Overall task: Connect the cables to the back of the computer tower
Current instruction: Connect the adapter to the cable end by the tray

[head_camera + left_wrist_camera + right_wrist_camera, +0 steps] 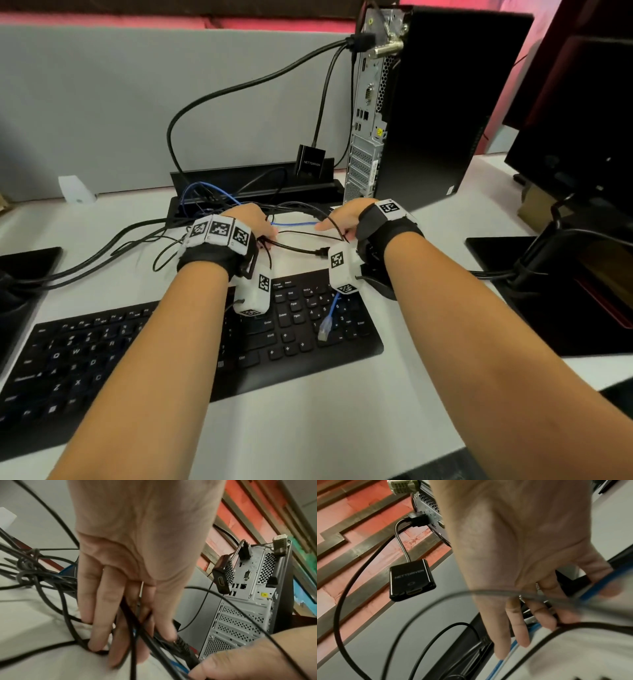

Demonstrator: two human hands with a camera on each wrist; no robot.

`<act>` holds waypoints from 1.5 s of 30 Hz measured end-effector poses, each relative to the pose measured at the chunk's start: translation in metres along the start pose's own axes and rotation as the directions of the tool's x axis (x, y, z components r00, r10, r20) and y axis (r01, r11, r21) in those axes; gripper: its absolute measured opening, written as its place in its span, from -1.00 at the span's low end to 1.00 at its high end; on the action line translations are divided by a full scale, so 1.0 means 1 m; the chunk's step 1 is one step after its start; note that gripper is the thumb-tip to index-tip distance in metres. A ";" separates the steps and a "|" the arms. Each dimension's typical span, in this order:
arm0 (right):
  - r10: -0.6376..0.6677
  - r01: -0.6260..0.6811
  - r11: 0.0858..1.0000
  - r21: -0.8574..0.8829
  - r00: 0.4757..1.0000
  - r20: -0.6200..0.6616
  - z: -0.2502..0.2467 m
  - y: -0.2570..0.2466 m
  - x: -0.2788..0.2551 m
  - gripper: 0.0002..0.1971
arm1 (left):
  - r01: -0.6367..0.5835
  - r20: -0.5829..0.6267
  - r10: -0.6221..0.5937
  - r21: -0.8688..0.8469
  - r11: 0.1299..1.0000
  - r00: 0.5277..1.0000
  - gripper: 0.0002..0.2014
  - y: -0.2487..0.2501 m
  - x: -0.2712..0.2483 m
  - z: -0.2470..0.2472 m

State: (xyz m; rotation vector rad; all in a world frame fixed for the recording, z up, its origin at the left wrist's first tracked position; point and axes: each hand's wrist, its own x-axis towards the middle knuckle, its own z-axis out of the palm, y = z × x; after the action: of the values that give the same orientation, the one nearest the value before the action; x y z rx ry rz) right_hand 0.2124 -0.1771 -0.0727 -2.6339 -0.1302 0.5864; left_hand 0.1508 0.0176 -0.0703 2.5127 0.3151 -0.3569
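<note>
Both hands (253, 219) seemingly grip black cables (294, 248).

The computer tower (445, 102) has matt black side panels and a bare grey metal back (240, 622), perforated with fine holes. The black cables (212, 99) look like smooth rubbery plastic; the blue cable (330, 310) ends in a clear plastic plug. The adapter (411, 578) is glossy black plastic. The keyboard (102, 359) is matt black plastic, the tabletop (325, 411) smooth matt white.
</note>
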 end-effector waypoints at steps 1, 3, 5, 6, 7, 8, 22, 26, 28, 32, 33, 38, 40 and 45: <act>0.011 -0.011 1.000 -0.022 1.000 0.004 -0.003 -0.004 -0.005 -0.59 | -0.016 0.029 0.013 0.100 0.995 1.000 -0.63 0.003 -0.004 -0.003; -0.011 0.014 0.992 -0.124 1.000 0.020 -0.007 -0.008 -0.011 -0.61 | -0.066 0.116 0.046 0.172 0.983 0.992 -0.61 0.009 -0.015 -0.011; -0.059 0.064 0.966 -0.250 0.998 0.028 -0.007 -0.013 -0.014 -0.74 | -0.135 0.196 0.100 0.170 0.976 0.975 -0.53 0.017 -0.025 -0.014; -0.107 0.104 0.955 -0.278 0.994 0.005 -0.005 -0.012 -0.010 -0.80 | -0.171 0.210 0.126 0.213 0.962 0.970 -0.48 0.019 -0.027 -0.013; -0.159 0.145 0.943 -0.301 0.987 -0.023 -0.002 -0.010 -0.009 -0.75 | -0.197 0.208 0.142 0.273 0.942 0.968 -0.46 0.023 -0.027 -0.011; -0.167 0.146 0.957 -0.253 0.984 -0.066 0.001 -0.008 -0.002 -0.67 | -0.213 0.201 0.154 0.318 0.924 0.967 -0.48 0.026 -0.024 -0.008; -0.075 0.066 0.974 0.219 0.997 0.032 -0.002 0.002 0.023 -0.55 | -0.364 -0.246 0.364 0.047 0.930 0.898 -0.89 0.000 -0.013 -0.033; -0.392 0.352 0.544 0.762 0.909 -0.140 -0.008 -0.005 0.017 -0.84 | -0.371 -0.447 0.351 0.044 0.927 0.823 -0.83 0.004 -0.017 -0.035; -0.493 0.455 0.275 0.847 0.823 -0.283 -0.015 -0.007 0.014 -0.56 | -0.339 -0.515 0.320 0.061 0.939 0.795 -0.82 0.004 -0.017 -0.038; -0.564 0.486 0.161 0.859 0.759 -0.324 -0.019 -0.012 0.000 -0.46 | -0.289 -0.477 0.310 0.119 0.950 0.822 -0.80 0.008 -0.025 -0.046; -0.563 0.487 0.182 0.854 0.764 -0.316 -0.018 -0.014 -0.002 -0.47 | -0.298 -0.461 0.331 0.144 0.944 0.823 -0.79 0.010 -0.026 -0.045; -0.571 0.509 0.304 0.805 0.774 -0.274 -0.004 -0.036 -0.006 -0.62 | -0.277 -0.361 0.363 0.269 0.922 0.859 -0.80 0.025 -0.022 -0.027; -0.554 0.500 0.299 0.813 0.785 -0.279 0.000 -0.043 -0.004 -0.59 | -0.215 -0.338 0.362 0.401 0.891 0.869 -0.71 0.030 -0.021 -0.024; -0.446 0.616 0.458 0.641 0.783 -0.434 -0.005 -0.044 -0.004 -0.83 | -0.462 -0.261 0.486 0.152 0.874 0.834 -0.89 0.020 -0.018 -0.028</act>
State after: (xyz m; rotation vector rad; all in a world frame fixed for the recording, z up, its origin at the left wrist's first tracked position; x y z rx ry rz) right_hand 0.2112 -0.1395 -0.0483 -1.6407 -0.5164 0.0755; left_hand 0.1450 0.0145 -0.0322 2.6132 -0.2262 0.2094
